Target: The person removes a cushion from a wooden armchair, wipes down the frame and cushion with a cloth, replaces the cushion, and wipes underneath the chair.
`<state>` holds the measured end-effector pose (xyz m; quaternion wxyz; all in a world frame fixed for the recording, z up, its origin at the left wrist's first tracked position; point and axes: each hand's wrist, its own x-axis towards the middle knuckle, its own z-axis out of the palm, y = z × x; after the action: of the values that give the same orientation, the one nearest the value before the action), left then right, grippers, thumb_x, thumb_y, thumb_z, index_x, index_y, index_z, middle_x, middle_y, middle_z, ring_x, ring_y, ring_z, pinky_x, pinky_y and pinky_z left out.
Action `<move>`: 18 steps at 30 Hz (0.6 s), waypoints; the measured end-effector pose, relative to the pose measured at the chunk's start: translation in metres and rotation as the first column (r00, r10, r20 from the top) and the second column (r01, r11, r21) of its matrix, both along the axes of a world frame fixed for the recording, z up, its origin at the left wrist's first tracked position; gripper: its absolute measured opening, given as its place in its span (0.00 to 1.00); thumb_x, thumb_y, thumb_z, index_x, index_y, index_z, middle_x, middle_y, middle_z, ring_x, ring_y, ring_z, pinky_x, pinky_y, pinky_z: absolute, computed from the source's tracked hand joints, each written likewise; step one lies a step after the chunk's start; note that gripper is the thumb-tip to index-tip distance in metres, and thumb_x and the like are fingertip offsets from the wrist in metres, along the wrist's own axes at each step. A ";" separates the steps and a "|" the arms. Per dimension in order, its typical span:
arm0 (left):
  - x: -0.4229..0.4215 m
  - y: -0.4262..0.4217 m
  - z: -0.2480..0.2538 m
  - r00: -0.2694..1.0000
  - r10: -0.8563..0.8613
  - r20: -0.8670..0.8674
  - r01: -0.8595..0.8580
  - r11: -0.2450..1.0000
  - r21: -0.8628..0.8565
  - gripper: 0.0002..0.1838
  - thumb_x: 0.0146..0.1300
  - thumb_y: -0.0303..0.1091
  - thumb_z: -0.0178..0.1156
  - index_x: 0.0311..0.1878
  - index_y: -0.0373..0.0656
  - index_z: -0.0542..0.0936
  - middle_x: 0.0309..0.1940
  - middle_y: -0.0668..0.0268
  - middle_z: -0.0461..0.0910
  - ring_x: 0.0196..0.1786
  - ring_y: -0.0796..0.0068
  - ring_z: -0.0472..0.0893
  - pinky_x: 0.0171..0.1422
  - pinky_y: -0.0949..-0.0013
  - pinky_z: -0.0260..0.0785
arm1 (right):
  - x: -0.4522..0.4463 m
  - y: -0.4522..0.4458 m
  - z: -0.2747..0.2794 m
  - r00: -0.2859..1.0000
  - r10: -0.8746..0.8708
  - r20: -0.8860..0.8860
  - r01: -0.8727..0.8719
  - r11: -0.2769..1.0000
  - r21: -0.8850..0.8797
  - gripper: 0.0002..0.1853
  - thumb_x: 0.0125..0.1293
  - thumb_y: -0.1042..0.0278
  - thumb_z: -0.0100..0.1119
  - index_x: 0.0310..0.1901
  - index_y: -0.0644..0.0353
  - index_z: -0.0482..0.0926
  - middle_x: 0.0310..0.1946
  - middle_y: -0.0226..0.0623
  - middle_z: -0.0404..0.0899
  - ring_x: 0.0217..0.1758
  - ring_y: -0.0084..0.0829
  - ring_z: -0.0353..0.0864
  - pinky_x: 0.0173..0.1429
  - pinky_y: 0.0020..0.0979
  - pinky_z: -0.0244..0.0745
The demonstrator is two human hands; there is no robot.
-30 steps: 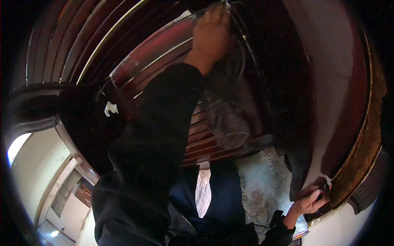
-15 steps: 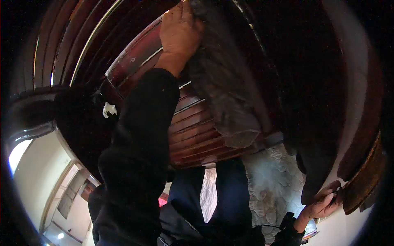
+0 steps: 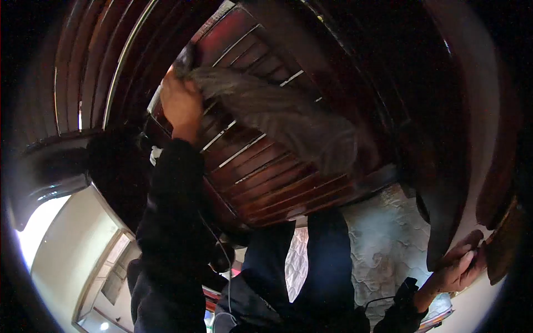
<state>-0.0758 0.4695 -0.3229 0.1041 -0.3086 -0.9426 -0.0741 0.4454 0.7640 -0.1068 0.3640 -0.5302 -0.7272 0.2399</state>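
My left hand [image 3: 182, 106] holds one end of a dark grey-brown cloth [image 3: 283, 119] at the upper left edge of a reddish-brown slatted wooden panel [image 3: 261, 188]. From there the cloth trails across the slats toward the lower right. At the lower right, my right hand [image 3: 458, 267] is closed around the lower end of a dark, glossy curved wooden part [image 3: 449, 222]. A small white scrap [image 3: 156, 155] lies just left of my left sleeve.
More dark slats [image 3: 83, 66] curve along the upper left. A pale quilted surface [image 3: 383, 244] lies below the panel, beside my dark-clothed legs. A thin cable [image 3: 229, 283] hangs by my left sleeve. A pale wall and doorway [image 3: 111, 272] show at lower left.
My left hand has moved left and down along the panel's edge, drawing the cloth across the slats. More slats show. My right hand keeps its hold, and the view has shifted slightly.
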 end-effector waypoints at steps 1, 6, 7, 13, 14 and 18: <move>0.000 -0.002 -0.003 1.000 -0.006 -0.007 0.006 1.000 -0.002 0.24 0.60 0.34 0.57 0.60 0.37 0.71 0.50 0.48 0.76 0.56 0.45 0.74 0.60 0.48 0.65 | 0.005 0.001 0.005 0.998 0.039 0.049 -0.037 0.998 -0.056 0.19 0.71 0.79 0.47 0.61 0.77 0.66 0.61 0.62 0.70 0.61 0.50 0.75 0.65 0.43 0.74; 0.002 0.029 -0.016 0.997 0.050 0.052 -0.057 0.989 0.136 0.25 0.59 0.33 0.57 0.59 0.34 0.70 0.50 0.47 0.76 0.55 0.44 0.74 0.59 0.48 0.66 | 0.009 0.005 -0.002 0.948 0.140 0.284 -0.164 0.984 0.064 0.22 0.70 0.82 0.46 0.64 0.79 0.63 0.61 0.66 0.69 0.61 0.52 0.74 0.62 0.43 0.77; 0.001 0.047 -0.027 0.998 -0.061 -0.015 0.062 0.980 0.187 0.25 0.58 0.33 0.57 0.59 0.34 0.71 0.50 0.48 0.76 0.56 0.46 0.74 0.60 0.48 0.65 | 0.007 0.005 -0.003 0.973 0.134 0.188 -0.146 0.988 0.050 0.18 0.71 0.78 0.47 0.60 0.78 0.68 0.60 0.61 0.71 0.61 0.48 0.75 0.64 0.40 0.75; 0.014 0.133 -0.020 0.995 -0.056 -0.077 0.067 0.985 0.158 0.33 0.59 0.40 0.58 0.69 0.45 0.68 0.59 0.50 0.74 0.60 0.48 0.74 0.66 0.49 0.65 | 0.000 0.002 -0.001 0.947 0.081 0.311 -0.139 0.975 0.171 0.15 0.74 0.74 0.50 0.55 0.78 0.74 0.57 0.55 0.76 0.57 0.41 0.78 0.63 0.32 0.75; 0.010 0.127 -0.015 0.996 -0.046 -0.082 0.058 0.987 0.148 0.33 0.59 0.40 0.58 0.69 0.45 0.68 0.59 0.50 0.74 0.60 0.48 0.74 0.66 0.49 0.65 | 0.002 0.002 0.000 0.955 0.052 0.290 -0.099 0.984 0.148 0.15 0.74 0.75 0.50 0.55 0.79 0.74 0.56 0.55 0.77 0.57 0.41 0.79 0.62 0.32 0.75; 0.001 0.089 -0.008 0.979 -0.195 -0.060 0.200 0.975 0.095 0.33 0.59 0.41 0.60 0.67 0.45 0.67 0.59 0.51 0.74 0.61 0.46 0.73 0.67 0.51 0.63 | 0.003 0.005 0.002 0.977 0.058 0.206 -0.068 0.997 0.042 0.17 0.73 0.80 0.46 0.60 0.81 0.68 0.61 0.59 0.70 0.62 0.45 0.74 0.67 0.37 0.73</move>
<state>-0.0749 0.5585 -0.3312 0.1353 -0.3968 -0.8994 -0.1238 0.4485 0.7691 -0.1051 0.2921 -0.5197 -0.7829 0.1777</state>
